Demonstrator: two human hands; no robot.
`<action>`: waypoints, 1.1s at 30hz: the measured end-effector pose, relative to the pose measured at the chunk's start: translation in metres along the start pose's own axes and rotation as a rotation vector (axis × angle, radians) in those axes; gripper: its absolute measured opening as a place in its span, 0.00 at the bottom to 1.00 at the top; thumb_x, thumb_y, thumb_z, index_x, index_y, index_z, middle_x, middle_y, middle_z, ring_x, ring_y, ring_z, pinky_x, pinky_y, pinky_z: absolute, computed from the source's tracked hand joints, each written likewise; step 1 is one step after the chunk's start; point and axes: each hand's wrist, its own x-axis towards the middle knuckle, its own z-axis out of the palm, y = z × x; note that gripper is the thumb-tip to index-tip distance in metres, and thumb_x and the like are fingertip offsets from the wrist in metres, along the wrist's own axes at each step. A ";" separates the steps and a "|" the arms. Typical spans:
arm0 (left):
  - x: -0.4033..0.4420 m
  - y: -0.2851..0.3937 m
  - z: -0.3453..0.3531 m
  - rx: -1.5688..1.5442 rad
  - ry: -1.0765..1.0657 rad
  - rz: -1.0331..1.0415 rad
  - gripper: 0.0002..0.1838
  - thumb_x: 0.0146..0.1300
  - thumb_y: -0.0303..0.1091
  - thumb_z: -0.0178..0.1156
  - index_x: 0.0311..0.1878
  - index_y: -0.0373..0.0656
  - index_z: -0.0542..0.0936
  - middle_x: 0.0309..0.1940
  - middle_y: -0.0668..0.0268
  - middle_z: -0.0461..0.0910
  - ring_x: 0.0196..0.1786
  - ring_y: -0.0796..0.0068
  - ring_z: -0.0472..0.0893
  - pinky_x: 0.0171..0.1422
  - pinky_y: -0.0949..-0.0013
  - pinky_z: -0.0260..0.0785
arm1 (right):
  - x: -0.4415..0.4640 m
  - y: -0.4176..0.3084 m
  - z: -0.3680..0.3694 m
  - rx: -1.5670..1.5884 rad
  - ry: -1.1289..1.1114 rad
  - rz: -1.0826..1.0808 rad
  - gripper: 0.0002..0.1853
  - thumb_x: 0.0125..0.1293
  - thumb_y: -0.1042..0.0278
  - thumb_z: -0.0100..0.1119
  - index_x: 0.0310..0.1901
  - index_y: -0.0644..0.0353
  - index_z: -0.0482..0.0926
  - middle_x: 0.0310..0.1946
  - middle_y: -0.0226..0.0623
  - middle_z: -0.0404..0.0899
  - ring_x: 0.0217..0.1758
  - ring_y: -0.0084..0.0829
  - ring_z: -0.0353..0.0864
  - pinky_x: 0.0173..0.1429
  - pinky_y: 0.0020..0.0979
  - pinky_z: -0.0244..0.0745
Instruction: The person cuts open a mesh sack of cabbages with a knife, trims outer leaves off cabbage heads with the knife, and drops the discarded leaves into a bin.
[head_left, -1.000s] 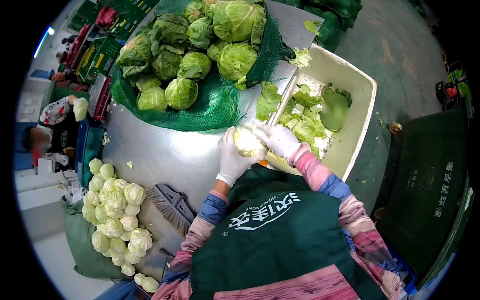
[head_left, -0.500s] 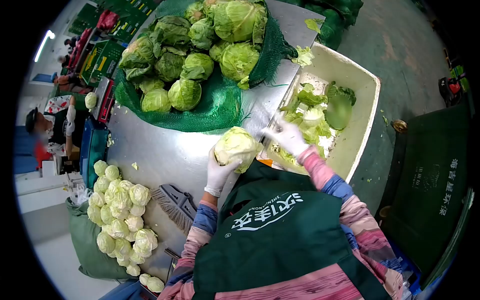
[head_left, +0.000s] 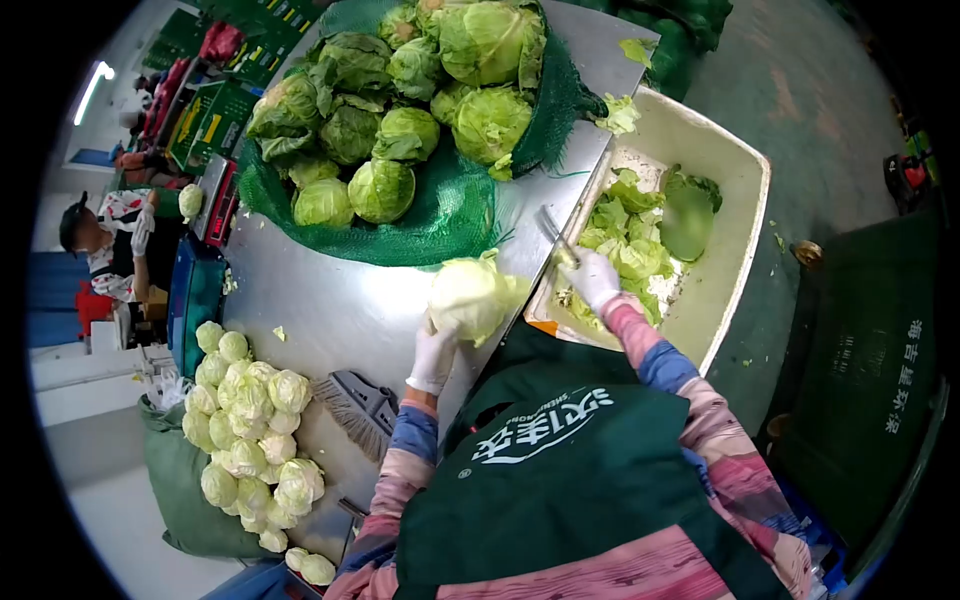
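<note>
My gloved left hand [head_left: 437, 352] grips a pale green cabbage [head_left: 470, 300] from its lower left side, above the steel table [head_left: 350, 300]. A loose leaf sticks out at the cabbage's right. Fingers closed, my gloved right hand [head_left: 595, 280] holds a knife [head_left: 551, 232] over the near left edge of a white bin [head_left: 738, 250]. The blade points up and to the left, apart from the cabbage. Cut-off green leaves [head_left: 630, 235] lie inside the bin. Beyond my hands, several leafy cabbages [head_left: 405, 135] sit in an opened green mesh sack [head_left: 440, 225].
Trimmed cabbages [head_left: 250, 400] are piled at the table's left. Beside them lies a grey brush head [head_left: 360, 400]. A co-worker [head_left: 110, 245] stands at far left near a scale [head_left: 218, 200]. A dark green bin [head_left: 860, 350] stands at right.
The cabbage has turned in my left hand and its leaf now hangs out to the right. My right hand has shifted slightly, and the knife, blurred before, shows clearly.
</note>
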 end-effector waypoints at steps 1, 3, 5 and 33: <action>-0.002 0.001 -0.001 -0.061 -0.041 -0.015 0.36 0.65 0.38 0.61 0.71 0.41 0.57 0.66 0.58 0.66 0.67 0.59 0.68 0.70 0.59 0.64 | -0.005 0.005 -0.007 0.011 0.005 -0.037 0.24 0.57 0.49 0.63 0.52 0.54 0.79 0.42 0.47 0.83 0.45 0.46 0.82 0.50 0.42 0.76; -0.003 0.002 0.004 -0.277 -0.041 -0.078 0.37 0.66 0.44 0.59 0.72 0.42 0.56 0.68 0.58 0.64 0.69 0.58 0.66 0.72 0.57 0.62 | -0.010 0.001 -0.011 0.046 0.099 -0.074 0.35 0.57 0.47 0.65 0.62 0.59 0.71 0.42 0.50 0.83 0.45 0.47 0.83 0.50 0.41 0.76; -0.009 0.002 0.014 -0.533 0.026 -0.177 0.40 0.66 0.57 0.55 0.74 0.45 0.54 0.72 0.58 0.58 0.73 0.57 0.60 0.76 0.54 0.54 | -0.012 -0.008 -0.007 0.200 0.114 -0.154 0.42 0.56 0.45 0.66 0.67 0.62 0.65 0.43 0.49 0.83 0.46 0.44 0.83 0.52 0.38 0.75; 0.037 0.022 0.108 1.317 0.023 0.525 0.63 0.34 0.44 0.79 0.71 0.31 0.53 0.59 0.41 0.61 0.64 0.42 0.61 0.72 0.52 0.54 | -0.024 -0.039 -0.018 0.079 -0.008 -0.281 0.32 0.72 0.39 0.37 0.69 0.51 0.63 0.32 0.58 0.80 0.38 0.56 0.80 0.44 0.50 0.73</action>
